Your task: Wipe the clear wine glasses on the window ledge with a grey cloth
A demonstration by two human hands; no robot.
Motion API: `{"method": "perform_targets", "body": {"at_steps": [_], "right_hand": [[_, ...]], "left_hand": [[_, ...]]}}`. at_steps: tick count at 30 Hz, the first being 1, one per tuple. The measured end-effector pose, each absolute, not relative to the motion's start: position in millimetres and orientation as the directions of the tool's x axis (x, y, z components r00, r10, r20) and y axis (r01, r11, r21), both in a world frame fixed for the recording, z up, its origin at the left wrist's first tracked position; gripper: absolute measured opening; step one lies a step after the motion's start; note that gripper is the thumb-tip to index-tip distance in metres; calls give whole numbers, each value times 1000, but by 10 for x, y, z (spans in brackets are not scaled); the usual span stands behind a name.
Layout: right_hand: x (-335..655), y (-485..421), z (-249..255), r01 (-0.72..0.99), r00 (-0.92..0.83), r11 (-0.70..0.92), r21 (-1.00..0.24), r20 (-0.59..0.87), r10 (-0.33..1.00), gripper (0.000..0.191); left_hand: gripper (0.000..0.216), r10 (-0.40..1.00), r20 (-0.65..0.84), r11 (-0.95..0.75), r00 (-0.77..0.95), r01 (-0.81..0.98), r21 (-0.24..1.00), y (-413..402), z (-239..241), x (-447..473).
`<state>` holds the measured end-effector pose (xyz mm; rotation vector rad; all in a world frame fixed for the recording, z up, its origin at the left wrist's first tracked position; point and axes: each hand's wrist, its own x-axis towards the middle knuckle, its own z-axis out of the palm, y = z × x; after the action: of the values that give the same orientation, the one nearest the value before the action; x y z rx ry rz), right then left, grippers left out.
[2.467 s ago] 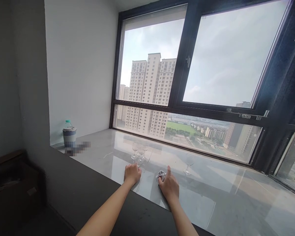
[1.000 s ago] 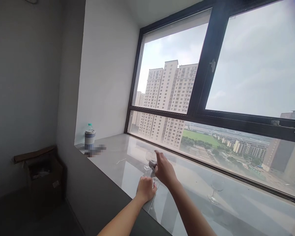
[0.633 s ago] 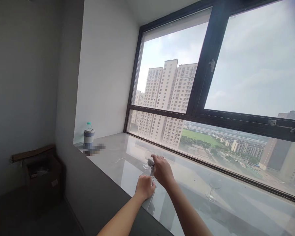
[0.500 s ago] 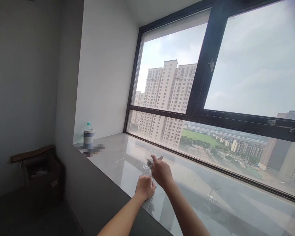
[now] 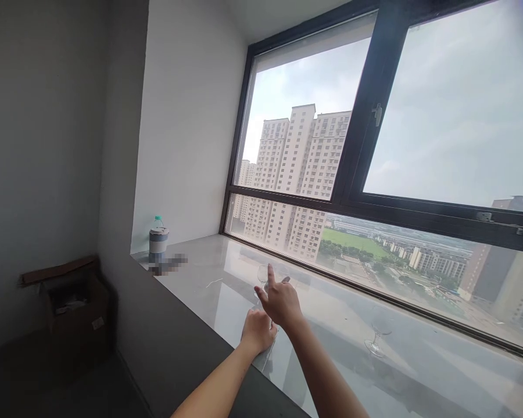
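Stemmed glass (image 5: 262, 274) is just past L hand (image 5: 257, 331), ptly behind R hand (image 5: 283, 303).

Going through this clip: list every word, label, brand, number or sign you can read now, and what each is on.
No text can be read.
Cardboard box: a small pale label, too small and dark to read.
Lidded cup: pale and blue-grey bands, no legible lettering.
Sill, beside the cup: a pixelated patch; anything written there is hidden.
Right-hand stemmed glass: no visible marking.
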<state>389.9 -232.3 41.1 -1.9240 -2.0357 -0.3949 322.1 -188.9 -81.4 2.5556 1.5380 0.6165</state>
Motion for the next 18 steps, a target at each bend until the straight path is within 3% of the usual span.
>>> {"method": "perform_targets", "body": {"at_steps": [15,18], "right_hand": [[3891,-2212,225,994,-95,107,-12,370,924,79],[3907,-2188,179,993,-91,111,-35,358,929,77]], "left_hand": [[43,831,297,-546,469,789,282,-1870,-816,3210],[46,857,244,-513,454,798,316,-1871,-805,3208]]}}
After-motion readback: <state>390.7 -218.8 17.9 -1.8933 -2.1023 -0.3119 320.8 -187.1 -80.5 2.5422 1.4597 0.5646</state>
